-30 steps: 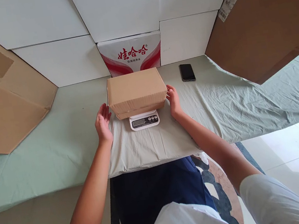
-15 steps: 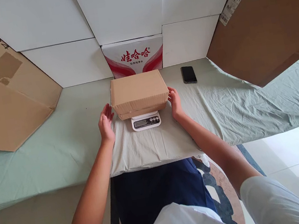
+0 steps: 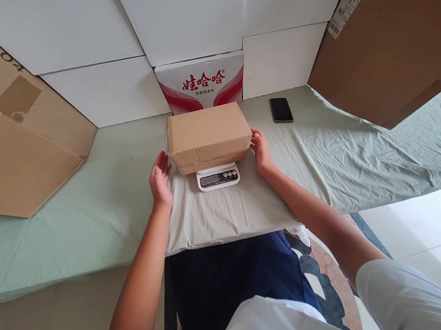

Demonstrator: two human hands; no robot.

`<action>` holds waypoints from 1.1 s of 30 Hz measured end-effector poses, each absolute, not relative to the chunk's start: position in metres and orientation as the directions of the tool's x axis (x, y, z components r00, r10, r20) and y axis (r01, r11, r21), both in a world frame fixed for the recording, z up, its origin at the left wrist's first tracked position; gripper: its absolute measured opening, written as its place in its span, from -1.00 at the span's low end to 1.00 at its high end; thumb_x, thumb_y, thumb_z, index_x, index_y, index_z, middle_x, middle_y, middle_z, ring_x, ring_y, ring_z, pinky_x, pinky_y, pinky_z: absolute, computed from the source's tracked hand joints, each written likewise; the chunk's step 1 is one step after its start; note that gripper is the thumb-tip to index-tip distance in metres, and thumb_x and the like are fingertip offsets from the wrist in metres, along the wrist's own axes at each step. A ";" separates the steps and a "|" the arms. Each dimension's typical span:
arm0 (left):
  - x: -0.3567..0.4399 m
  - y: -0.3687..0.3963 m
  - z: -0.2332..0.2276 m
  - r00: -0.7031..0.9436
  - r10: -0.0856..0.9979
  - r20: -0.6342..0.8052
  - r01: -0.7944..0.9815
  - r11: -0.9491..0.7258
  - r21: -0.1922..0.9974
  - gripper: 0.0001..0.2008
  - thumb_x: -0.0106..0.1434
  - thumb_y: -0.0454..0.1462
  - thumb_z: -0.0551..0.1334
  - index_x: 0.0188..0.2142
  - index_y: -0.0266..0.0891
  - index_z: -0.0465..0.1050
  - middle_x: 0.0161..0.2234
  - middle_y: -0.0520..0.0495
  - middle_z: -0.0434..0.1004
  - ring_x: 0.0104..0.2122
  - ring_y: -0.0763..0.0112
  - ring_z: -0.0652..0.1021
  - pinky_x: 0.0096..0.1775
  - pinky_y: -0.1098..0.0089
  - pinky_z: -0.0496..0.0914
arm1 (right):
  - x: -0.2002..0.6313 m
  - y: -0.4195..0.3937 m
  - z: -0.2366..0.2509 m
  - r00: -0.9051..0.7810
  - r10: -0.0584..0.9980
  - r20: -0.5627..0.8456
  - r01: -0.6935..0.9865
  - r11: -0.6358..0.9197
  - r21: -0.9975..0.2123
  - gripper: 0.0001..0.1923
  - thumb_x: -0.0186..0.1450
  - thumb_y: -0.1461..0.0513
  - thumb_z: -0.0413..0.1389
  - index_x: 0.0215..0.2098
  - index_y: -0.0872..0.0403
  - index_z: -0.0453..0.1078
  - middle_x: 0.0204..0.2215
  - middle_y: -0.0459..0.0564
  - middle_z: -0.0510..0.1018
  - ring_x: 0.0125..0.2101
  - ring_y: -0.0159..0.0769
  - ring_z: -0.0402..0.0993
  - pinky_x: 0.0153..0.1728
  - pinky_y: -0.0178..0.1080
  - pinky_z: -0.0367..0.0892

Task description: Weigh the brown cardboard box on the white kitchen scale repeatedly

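A closed brown cardboard box (image 3: 208, 128) rests on a small white kitchen scale (image 3: 218, 178), whose display and buttons stick out at the front. I cannot read any figure on the display. My left hand (image 3: 160, 180) is beside the box's left side, fingers stretched and a small gap between them and the cardboard. On the opposite side, my right hand (image 3: 261, 151) has its fingertips at the box's right edge, partly behind the corner; whether they touch it is hard to tell. Neither hand grips the box.
A black phone (image 3: 281, 109) lies on the green cloth (image 3: 126, 202) at the right. Behind the box stands a red-and-white printed carton (image 3: 203, 83) against white panels (image 3: 184, 14). Large cardboard sheets flank the table at left (image 3: 12, 147) and right (image 3: 385, 44).
The whole view has shifted slightly, so everything sits a little further right. Both hands stay beside the box, and the box stays on the scale.
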State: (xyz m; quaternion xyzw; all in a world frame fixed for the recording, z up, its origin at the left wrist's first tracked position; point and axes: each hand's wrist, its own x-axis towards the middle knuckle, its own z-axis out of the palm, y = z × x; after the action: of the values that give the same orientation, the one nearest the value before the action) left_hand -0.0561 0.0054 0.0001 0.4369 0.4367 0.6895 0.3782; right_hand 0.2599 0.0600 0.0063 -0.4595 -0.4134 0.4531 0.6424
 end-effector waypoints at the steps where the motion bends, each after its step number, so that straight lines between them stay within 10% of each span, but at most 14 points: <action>1: -0.056 0.006 0.000 -0.333 0.903 0.270 -0.142 -0.331 0.933 -0.30 0.23 0.25 0.22 0.19 -0.06 0.52 0.38 -0.23 0.39 0.40 -0.01 0.36 0.37 0.03 0.29 | 0.260 0.060 0.007 0.249 0.962 0.112 -0.204 0.165 -0.965 -0.51 0.24 -0.17 0.01 -0.02 -0.09 0.38 0.12 0.00 0.56 0.19 -0.11 0.44 0.31 0.09 0.24; 24: -0.056 0.002 0.000 -0.281 0.914 0.292 -0.081 -0.326 0.942 -0.38 0.29 0.17 0.23 0.22 -0.04 0.51 0.35 -0.18 0.43 0.39 0.02 0.37 0.36 0.05 0.29 | 0.256 0.052 0.014 0.217 0.967 0.135 -0.193 0.178 -0.965 -0.53 0.25 -0.18 0.01 -0.07 -0.09 0.37 0.07 -0.01 0.57 0.15 -0.14 0.47 0.26 0.03 0.31; 33: -0.051 -0.005 0.001 -0.238 0.912 0.335 -0.026 -0.351 0.936 -0.35 0.29 0.17 0.23 0.26 -0.04 0.47 0.38 -0.16 0.39 0.43 0.02 0.30 0.40 0.06 0.25 | 0.248 0.034 0.015 0.155 0.948 0.278 -0.204 0.306 -0.930 -0.38 0.31 -0.20 0.00 0.27 -0.26 0.22 0.39 -0.10 0.31 0.42 -0.06 0.22 0.46 0.18 0.09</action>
State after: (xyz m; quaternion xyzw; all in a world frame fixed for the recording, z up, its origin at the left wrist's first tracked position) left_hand -0.0512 -0.0047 0.0011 0.5014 0.4416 0.6511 0.3600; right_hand 0.2483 0.0344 0.0154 -0.3899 -0.4771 0.4415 0.6522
